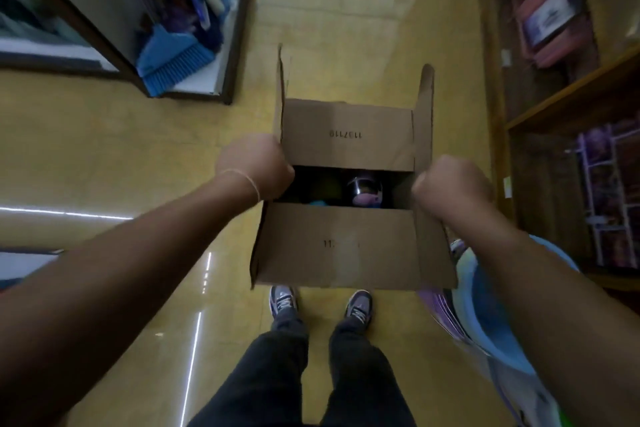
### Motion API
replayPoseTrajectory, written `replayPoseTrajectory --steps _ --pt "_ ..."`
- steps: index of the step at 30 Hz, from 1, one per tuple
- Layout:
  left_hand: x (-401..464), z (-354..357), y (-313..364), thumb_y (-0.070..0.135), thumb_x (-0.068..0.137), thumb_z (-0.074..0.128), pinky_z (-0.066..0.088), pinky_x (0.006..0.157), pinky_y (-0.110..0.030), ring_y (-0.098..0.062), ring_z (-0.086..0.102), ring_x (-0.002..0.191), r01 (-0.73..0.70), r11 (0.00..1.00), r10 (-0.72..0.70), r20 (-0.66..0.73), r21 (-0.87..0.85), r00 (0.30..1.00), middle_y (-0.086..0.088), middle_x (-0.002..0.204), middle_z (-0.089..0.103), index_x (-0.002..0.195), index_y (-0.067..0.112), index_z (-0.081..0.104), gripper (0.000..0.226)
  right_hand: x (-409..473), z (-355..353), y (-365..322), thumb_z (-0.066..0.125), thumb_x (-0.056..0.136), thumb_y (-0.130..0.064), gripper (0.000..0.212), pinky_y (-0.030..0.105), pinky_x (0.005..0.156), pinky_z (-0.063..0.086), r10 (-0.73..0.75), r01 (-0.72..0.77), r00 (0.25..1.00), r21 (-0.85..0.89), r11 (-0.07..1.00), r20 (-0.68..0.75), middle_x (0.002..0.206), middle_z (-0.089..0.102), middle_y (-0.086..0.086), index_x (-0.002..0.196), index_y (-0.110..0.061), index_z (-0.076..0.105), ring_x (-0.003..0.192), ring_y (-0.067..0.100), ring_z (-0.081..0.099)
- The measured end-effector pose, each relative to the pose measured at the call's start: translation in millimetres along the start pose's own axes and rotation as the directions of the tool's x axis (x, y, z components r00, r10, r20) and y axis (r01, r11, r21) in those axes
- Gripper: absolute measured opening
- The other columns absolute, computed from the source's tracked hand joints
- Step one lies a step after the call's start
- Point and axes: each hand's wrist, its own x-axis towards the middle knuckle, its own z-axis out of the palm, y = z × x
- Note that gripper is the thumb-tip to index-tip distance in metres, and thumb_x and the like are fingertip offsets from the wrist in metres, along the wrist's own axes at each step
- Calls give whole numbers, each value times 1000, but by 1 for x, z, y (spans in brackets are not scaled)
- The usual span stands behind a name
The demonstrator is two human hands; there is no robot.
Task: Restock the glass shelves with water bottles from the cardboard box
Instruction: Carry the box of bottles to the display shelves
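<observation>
Fingers of both hands are curled over the side edges of the cardboard box (341, 246) — the left hand (254, 168) grips its left wall, the right hand (450, 184) its right wall, knuckles up. Below, two sneakers (358, 307) and dark trousers (311, 374) stand on the yellow floor (138, 135), just near of the box. Two flaps lie half folded over the top; through the gap between them a water bottle (363, 191) shows, its cap pointing up — the rest inside is too dark to tell. A blue basin (491, 315) sits near right. Farther off, a blue broom (173, 59) leans in the left cabinet, and wooden shelves (568, 104) line the right.
</observation>
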Motion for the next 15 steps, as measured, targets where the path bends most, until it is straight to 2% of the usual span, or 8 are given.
replayPoseTrajectory --steps 3,6,9,10,12,15 --pt "-16 -85 -6 27 84 59 40 55 -30 -17 52 60 -55 998 56 -146 12 988 -2 64 50 68 11 54 23 -23 -77 -24 54 87 -22 22 33 64 51 -6 15 991 66 998 -134 71 53 10 68 -11 50 73 30 60" --pt "-25 -162 -7 27 86 56 41 61 -33 -24 50 68 -104 994 112 -274 42 955 -4 64 45 76 11 53 19 -39 -147 -40 56 88 -23 17 39 69 55 -28 63 964 125 990 -264 74 55 11 80 -8 59 71 29 60" --pt "-28 -234 -3 27 87 53 42 62 -33 -25 52 68 -137 987 158 -378 82 912 -7 70 51 81 9 56 20 -52 -214 -54 54 92 -24 21 32 61 39 -50 102 926 122 987 -373 73 42 10 89 -4 58 67 25 45" --pt "-27 -256 0 27 87 53 42 63 -33 -27 52 70 -148 984 176 -408 100 896 -10 74 54 80 8 56 21 -51 -235 -59 54 92 -24 20 31 58 34 -52 109 911 117 987 -410 73 44 10 89 -4 59 66 24 43" --pt "-21 -298 4 28 86 55 45 66 -32 -30 51 74 -163 977 207 -453 135 867 -14 80 54 78 8 56 21 -42 -273 -70 56 88 -24 22 30 61 40 -62 136 879 124 983 -472 84 57 13 90 -3 62 73 30 54" --pt "-8 -351 14 23 85 54 49 69 -35 -33 53 75 -159 973 222 -490 168 843 -18 79 56 77 3 61 23 -26 -327 -85 57 86 -24 25 36 73 51 -67 181 847 169 969 -527 101 63 18 99 -4 64 90 37 61"
